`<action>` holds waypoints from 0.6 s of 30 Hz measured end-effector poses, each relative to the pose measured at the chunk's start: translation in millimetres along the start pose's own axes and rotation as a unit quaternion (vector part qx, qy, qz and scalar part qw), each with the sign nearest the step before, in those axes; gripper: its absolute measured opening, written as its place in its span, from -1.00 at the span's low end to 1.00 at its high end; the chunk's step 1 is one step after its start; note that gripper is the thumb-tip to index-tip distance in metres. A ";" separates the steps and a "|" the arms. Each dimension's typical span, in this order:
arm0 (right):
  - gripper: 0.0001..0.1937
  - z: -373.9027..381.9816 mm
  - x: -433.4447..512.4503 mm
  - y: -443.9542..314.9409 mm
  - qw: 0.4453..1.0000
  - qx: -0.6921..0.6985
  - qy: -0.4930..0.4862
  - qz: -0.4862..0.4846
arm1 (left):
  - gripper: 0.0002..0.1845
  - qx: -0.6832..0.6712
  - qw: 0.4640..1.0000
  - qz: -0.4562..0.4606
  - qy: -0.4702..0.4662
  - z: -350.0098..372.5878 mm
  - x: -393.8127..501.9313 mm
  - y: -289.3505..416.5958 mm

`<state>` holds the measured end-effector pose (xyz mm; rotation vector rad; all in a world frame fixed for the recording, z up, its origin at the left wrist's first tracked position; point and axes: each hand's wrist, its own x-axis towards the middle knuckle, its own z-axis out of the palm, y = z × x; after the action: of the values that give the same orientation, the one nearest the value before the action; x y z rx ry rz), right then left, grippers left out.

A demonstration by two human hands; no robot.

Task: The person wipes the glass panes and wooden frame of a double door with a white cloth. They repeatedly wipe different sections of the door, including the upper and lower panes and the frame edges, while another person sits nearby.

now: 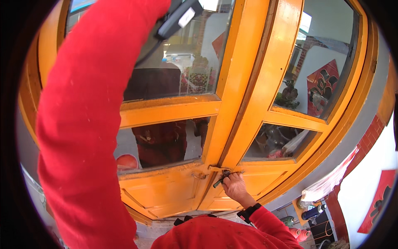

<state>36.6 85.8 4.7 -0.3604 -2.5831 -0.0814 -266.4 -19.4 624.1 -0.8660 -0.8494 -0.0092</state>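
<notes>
My right hand (235, 186) has its fingers closed around a small dark piece (225, 173) at the door latch, which looks like a padlock. A dark stub sticks out of it, down and to the left. The orange hasp (217, 168) spans the seam between two orange wooden door leaves with glass panes. A metal pull ring (199, 176) hangs on the left leaf. My left arm, in a red sleeve (84, 118), reaches up past the top edge, so the left hand is out of view. Beside that arm is a black device (178, 20) with a white label and a cable.
At lower right, a dark blue thermos (314, 212), a green bottle (288, 221) and pink-red bottles (303, 235) stand near a wire rack (323, 228). Pink-white cloth (326, 179) hangs by the wall. Behind the left glass a red basin (127, 162) shows.
</notes>
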 end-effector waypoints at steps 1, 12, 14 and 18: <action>-0.86 -1.1 -0.6 1.2 1.000 0.005 0.009 -0.011 | -0.43 -0.081 0.994 -0.067 -0.015 -9.6 -8.9 16.0; -0.86 -0.5 -9.4 21.9 0.995 0.020 0.011 -0.099 | -0.20 -0.163 0.949 -0.116 -0.244 -145.6 -97.8 136.1; -0.86 0.8 -10.8 25.7 0.994 0.017 0.000 -0.108 | -0.16 -0.200 0.937 -0.098 -0.268 -166.4 -116.7 148.0; -0.85 3.2 -12.7 29.4 0.993 0.019 -0.013 -0.112 | -0.20 -0.275 0.900 -0.088 -0.326 -205.7 -155.6 175.1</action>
<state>53.5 111.5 -4.9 -0.0576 -2.6369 -0.1063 -180.1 -90.1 333.0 -1.3529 -1.6033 -0.1289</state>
